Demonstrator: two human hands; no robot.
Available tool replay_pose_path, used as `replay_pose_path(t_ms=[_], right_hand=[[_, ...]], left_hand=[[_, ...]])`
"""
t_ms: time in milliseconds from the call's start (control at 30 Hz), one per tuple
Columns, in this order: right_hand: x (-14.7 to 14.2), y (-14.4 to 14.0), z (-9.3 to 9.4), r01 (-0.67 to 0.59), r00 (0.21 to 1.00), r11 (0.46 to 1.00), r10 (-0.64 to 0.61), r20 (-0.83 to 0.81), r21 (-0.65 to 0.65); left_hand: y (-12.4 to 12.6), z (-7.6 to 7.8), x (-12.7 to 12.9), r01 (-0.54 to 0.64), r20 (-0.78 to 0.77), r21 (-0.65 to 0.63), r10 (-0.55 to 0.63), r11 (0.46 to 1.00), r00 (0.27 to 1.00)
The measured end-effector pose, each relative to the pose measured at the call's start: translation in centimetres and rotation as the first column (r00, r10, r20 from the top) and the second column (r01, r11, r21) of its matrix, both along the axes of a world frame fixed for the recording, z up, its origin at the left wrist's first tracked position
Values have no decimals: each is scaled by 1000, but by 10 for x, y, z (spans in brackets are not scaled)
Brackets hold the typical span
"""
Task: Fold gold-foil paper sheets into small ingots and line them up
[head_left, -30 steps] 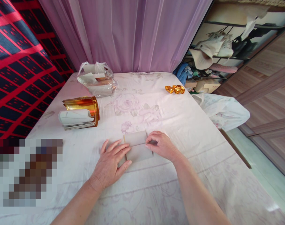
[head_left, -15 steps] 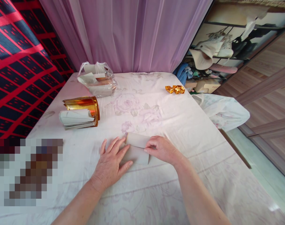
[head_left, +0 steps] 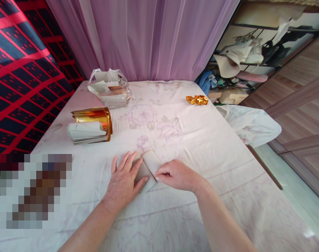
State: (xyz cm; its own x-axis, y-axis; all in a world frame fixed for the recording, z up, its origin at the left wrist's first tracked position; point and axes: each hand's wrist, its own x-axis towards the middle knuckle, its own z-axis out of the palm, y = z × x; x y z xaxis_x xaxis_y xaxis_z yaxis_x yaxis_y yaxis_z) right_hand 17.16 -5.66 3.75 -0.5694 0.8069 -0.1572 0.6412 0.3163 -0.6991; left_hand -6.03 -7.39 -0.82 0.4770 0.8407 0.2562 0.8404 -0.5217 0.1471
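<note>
A pale grey sheet of paper (head_left: 152, 161), partly folded over itself, lies slanted on the cloth between my hands. My left hand (head_left: 125, 178) lies with fingers spread on its left side, covering part of it. My right hand (head_left: 176, 175) pinches the right corner of the fold between thumb and fingertips. Beyond the hands, to the left, stands a curved stack of gold foil paper (head_left: 92, 117) with white backs. A few folded gold foil pieces (head_left: 197, 100) sit at the far right of the table.
A clear plastic bag (head_left: 111, 89) with more paper stands at the back left. A floral cloth (head_left: 162, 217) covers the table. A white bag (head_left: 259, 124) hangs beside the right edge, near a shelf (head_left: 235, 64) of shoes and hats. The left side is partly pixelated.
The paper has turned clockwise, so its fold now runs diagonally. My right hand has moved down and slightly left with the corner. The left hand stays nearly in place.
</note>
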Motion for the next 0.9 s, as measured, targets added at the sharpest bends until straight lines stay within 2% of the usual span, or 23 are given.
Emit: replay_pose_path(t_ms=[67,133,167,233,400,567,767,900], right_hand=[[2,5,-7,117,992,987,-111,-57,113],[2,11,-16,253,966,919,-222,-134,301],[1,13,-21,280,960,880,-244,-139,384],[-4,15,-31,262,965,852,-244,-99,453],[-18,14,-48,193,979,876,-205,-21,442],[-19,15,-50,236,970,876,-237,-50,421],[-8,18,-48,302,953,873,-280,-113,384],[-1,20,-49,317,949,877,-288,-131,362]], left_hand=[[0,0,0,7,5,-3,-7,1000,1000],[0,1,1,22,15,-3,-22,1000,1000],[-1,2,1,28,27,-2,-28,1000,999],[-1,3,3,30,68,-2,-30,1000,997],[-3,8,7,51,156,-47,-43,998,987],[-4,8,7,75,162,-52,-65,996,985],[0,-2,0,-48,111,53,42,997,993],[2,-8,-3,-92,108,39,87,995,990]])
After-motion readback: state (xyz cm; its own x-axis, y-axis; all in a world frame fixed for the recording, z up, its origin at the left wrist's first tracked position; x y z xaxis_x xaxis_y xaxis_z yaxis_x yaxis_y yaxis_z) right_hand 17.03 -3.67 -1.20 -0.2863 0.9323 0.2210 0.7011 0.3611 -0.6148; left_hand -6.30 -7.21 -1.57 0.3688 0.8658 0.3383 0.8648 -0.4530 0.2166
